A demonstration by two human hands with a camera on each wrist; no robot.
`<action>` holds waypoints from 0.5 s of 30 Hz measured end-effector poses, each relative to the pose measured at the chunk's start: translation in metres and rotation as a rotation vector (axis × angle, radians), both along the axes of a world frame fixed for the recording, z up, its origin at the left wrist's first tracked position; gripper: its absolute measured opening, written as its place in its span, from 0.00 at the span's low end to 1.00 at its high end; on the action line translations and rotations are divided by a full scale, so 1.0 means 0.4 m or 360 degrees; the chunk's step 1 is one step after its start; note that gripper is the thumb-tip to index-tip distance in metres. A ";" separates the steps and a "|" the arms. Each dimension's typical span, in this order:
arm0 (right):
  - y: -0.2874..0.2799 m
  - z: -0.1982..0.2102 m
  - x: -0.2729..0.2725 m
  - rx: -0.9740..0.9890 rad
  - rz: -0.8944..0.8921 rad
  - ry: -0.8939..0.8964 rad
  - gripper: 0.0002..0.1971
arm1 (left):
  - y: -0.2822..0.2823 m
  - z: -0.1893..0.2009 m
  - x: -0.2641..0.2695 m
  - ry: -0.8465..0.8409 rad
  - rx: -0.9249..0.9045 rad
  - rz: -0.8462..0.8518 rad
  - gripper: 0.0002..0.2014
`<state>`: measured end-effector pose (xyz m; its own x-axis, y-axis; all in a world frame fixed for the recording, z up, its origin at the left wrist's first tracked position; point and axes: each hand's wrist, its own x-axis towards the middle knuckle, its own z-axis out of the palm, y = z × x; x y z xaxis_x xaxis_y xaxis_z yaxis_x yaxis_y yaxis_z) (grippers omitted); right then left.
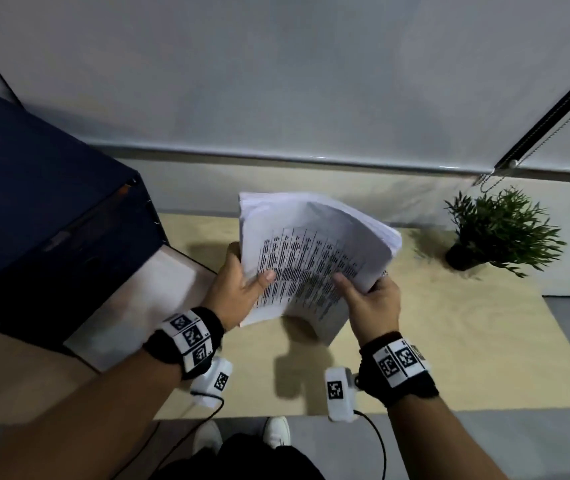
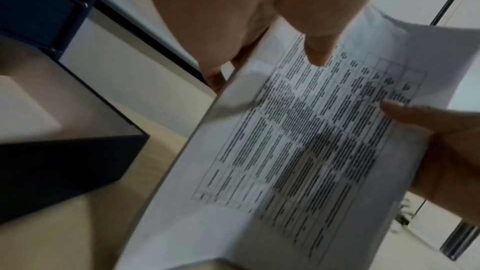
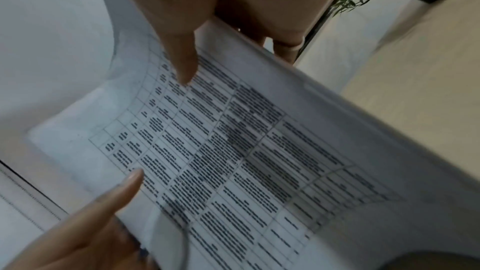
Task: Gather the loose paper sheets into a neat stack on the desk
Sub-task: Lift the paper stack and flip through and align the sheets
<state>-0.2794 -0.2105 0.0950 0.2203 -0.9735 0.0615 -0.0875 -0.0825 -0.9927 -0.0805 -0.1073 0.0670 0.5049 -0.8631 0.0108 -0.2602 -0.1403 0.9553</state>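
Observation:
A thick bundle of white paper sheets, its top page a printed table, is held in the air above the light wooden desk. My left hand grips its left edge, thumb on the printed face, fingers behind. My right hand grips the right edge the same way. The bundle bows upward between them and its far edges fan unevenly. The left wrist view shows the printed page with my left thumb pressing on it. The right wrist view shows the same page under my right thumb.
A dark blue cabinet stands at the left, with a pale flat surface at its foot. A small potted plant sits at the desk's back right. Roller blinds cover the wall behind. My shoes show below the desk's near edge.

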 end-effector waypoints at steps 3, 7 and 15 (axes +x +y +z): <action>-0.001 0.016 0.008 -0.0053 -0.0044 -0.0047 0.11 | -0.006 0.038 -0.005 0.0106 -0.0228 0.0023 0.29; -0.002 0.065 0.027 -0.0168 -0.0056 -0.0164 0.14 | -0.030 0.103 -0.013 0.0300 -0.0523 0.0106 0.26; 0.008 0.132 0.025 -0.0394 -0.0080 -0.0274 0.16 | -0.029 0.177 -0.006 0.0257 -0.0884 0.0297 0.21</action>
<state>-0.2695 -0.2073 0.1478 0.1381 -0.9336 0.3308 0.0699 -0.3239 -0.9435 -0.0829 -0.1188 0.1378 0.6798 -0.6473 0.3449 -0.1250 0.3611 0.9241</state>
